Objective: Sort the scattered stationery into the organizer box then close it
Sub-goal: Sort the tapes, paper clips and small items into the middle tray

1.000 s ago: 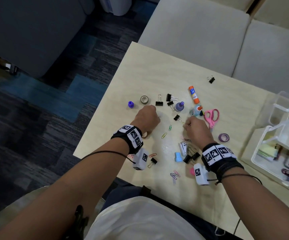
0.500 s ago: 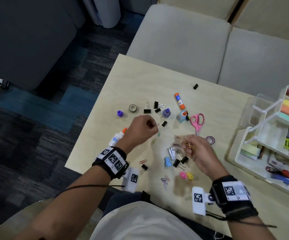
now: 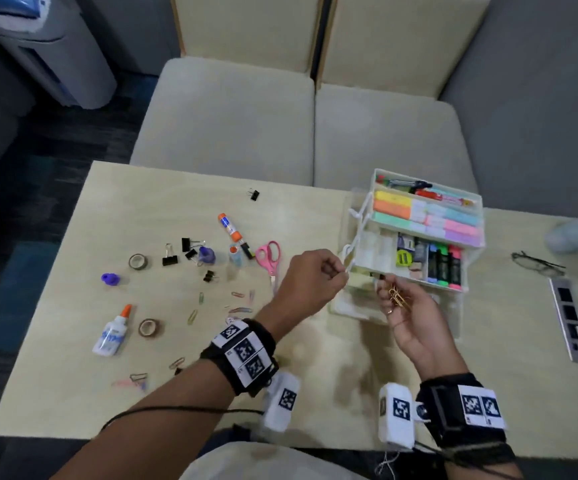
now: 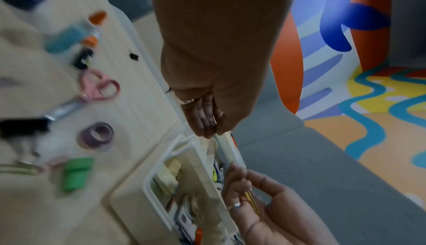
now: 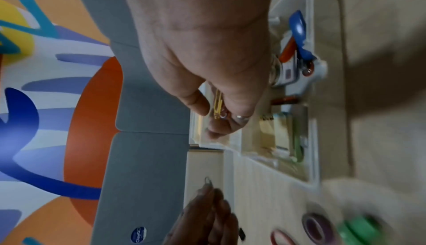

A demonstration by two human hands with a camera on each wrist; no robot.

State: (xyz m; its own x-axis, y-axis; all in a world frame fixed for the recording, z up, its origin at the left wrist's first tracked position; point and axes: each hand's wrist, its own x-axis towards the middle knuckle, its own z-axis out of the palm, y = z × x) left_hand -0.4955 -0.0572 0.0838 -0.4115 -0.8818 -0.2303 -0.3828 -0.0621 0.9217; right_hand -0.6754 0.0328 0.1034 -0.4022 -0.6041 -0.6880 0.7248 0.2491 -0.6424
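The white tiered organizer box [image 3: 372,249] stands open at the table's right, its trays holding highlighters, markers and sticky notes. My left hand [image 3: 341,271] hovers at the box's left edge and pinches a small paper clip [image 5: 207,179] between thumb and fingertips. My right hand [image 3: 389,296], palm up just in front of the box, curls around a bunch of gold paper clips [image 3: 397,296]. The right wrist view shows the same gold clips [image 5: 218,106] over the lower tray [image 5: 311,139]. Loose coloured paper clips [image 3: 239,308] lie on the table to the left.
Scattered on the table's left half are pink scissors [image 3: 269,256], a glue stick [image 3: 229,227], a white glue bottle [image 3: 112,332], two tape rolls [image 3: 138,261], black binder clips [image 3: 170,259] and a purple piece [image 3: 110,278]. Glasses [image 3: 537,263] and a grey power strip [image 3: 573,323] lie right of the box.
Both hands left the scattered pile and moved right to the organizer. The right hand carried the gold clips with it, and my view swung right.
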